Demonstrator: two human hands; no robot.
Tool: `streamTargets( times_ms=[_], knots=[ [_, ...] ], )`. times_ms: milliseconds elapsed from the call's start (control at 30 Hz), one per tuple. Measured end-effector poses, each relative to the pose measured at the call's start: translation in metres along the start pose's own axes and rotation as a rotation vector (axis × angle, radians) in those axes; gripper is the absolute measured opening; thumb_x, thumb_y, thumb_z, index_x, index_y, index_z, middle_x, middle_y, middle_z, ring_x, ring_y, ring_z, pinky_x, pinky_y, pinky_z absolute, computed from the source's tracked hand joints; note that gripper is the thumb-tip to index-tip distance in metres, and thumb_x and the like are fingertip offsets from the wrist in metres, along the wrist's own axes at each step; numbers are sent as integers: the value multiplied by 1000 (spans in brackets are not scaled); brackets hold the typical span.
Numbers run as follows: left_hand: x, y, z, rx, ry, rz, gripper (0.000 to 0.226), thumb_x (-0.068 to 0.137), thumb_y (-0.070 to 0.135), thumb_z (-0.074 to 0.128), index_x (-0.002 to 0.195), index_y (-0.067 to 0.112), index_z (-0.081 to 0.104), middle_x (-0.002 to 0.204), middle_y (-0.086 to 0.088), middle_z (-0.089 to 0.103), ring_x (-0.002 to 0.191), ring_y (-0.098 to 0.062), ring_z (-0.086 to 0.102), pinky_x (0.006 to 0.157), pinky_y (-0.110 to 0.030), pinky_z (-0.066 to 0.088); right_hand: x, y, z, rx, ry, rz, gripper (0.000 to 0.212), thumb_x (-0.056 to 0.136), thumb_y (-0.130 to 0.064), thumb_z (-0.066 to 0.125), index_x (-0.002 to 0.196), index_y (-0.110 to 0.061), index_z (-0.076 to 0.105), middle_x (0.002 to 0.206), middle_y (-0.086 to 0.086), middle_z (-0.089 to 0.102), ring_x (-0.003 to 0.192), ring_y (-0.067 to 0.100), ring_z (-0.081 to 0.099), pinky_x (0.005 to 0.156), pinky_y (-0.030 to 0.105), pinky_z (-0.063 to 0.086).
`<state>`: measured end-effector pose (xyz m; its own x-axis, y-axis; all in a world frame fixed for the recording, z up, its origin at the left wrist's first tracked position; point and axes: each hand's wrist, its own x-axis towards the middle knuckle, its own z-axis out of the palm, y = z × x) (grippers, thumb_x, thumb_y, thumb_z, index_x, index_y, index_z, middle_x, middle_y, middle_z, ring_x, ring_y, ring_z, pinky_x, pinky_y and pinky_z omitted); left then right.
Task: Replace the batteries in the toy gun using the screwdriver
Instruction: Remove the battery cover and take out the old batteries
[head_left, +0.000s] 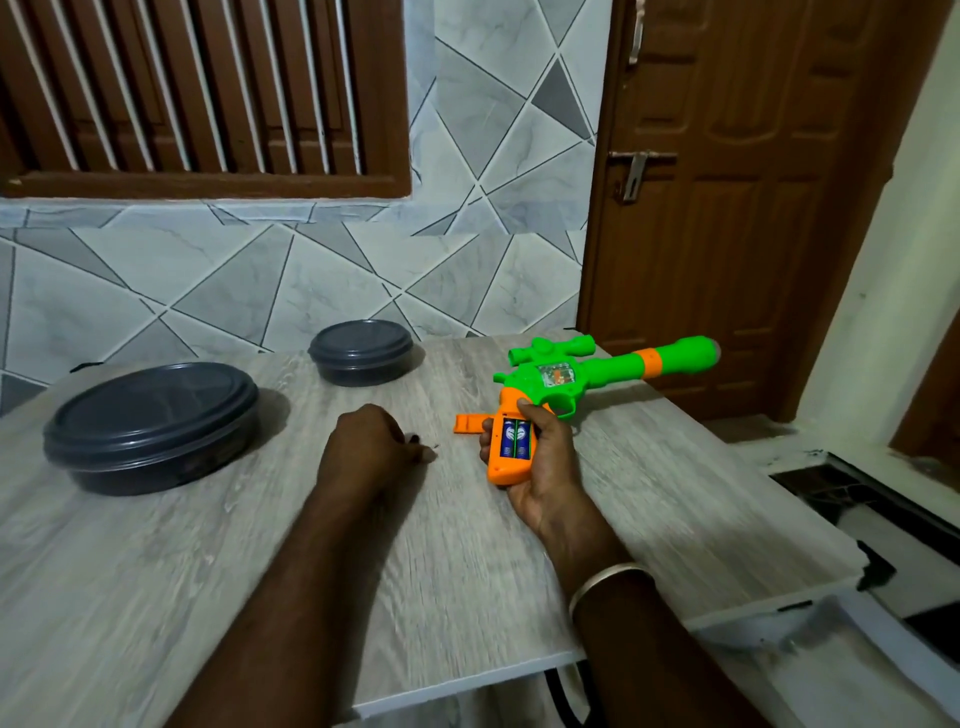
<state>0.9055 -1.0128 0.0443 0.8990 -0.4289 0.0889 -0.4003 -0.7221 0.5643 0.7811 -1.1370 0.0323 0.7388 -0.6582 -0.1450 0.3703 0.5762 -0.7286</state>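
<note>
The green and orange toy gun (597, 371) is held above the wooden table (260, 545), barrel pointing right. My right hand (540, 467) grips its orange handle. The battery compartment faces up and is uncovered, showing two blue batteries (515, 439) side by side. The orange compartment cover (469, 422) lies on the table just left of the handle. My left hand (371, 447) rests on the table with its fingers curled. A tiny dark speck (434, 446), perhaps a screw, lies at its fingertips. No screwdriver is in view.
A large dark round lidded container (150, 426) stands at the left of the table and a smaller one (362, 352) at the back middle. The table's right edge runs close beside the gun. A brown door (727, 208) stands behind.
</note>
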Motion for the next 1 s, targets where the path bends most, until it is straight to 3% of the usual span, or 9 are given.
streamTargets(
  times_ms=[233,367,467,567,667,800,1000],
  knots=[
    [7,-10,2,-61,125,0,16,86,23,76,95,10,76,97,-9,73,90,-25,68,83,-41,59,0,-1,-4,28,-36,-13,25,89,-15,44,90,5,59,75,17,63,47,20,60,43,23,49],
    [2,-12,-6,-438,249,-20,7,86,17,75,87,13,80,87,-6,76,89,-23,71,87,-41,59,-1,-1,-4,8,-8,1,26,88,-11,42,95,8,59,77,19,65,48,20,60,44,23,50],
    [2,-11,-8,-686,286,-8,8,85,8,72,78,12,72,79,-12,74,80,-29,74,83,-46,62,1,-5,-7,-8,-27,24,25,88,-11,43,95,7,58,78,18,62,52,21,58,45,23,50],
    [-1,-1,-5,-936,273,68,17,83,-5,73,99,-5,65,84,-21,72,77,-32,73,81,-51,62,-1,-6,-9,-48,-71,26,26,89,-15,44,96,6,58,78,17,61,55,20,59,47,23,50],
    [-9,14,-2,-1137,193,234,26,87,-11,69,112,-11,61,85,-21,71,80,-30,73,79,-42,64,-1,-5,-9,-82,-113,14,31,92,-22,45,95,5,59,75,16,62,58,21,58,48,25,50],
    [-19,31,3,-1203,117,391,14,90,-11,64,100,-2,63,84,-17,74,80,-27,76,75,-33,62,-1,-5,-8,-116,-110,-7,34,96,-29,45,95,0,62,70,15,63,57,22,59,48,26,50],
    [-24,39,16,-1018,65,549,11,89,-2,71,98,0,65,86,-27,72,81,-32,76,79,-46,62,1,-2,-6,-124,-85,-16,34,95,-27,45,88,1,63,66,15,61,53,22,57,45,24,49]
  ],
)
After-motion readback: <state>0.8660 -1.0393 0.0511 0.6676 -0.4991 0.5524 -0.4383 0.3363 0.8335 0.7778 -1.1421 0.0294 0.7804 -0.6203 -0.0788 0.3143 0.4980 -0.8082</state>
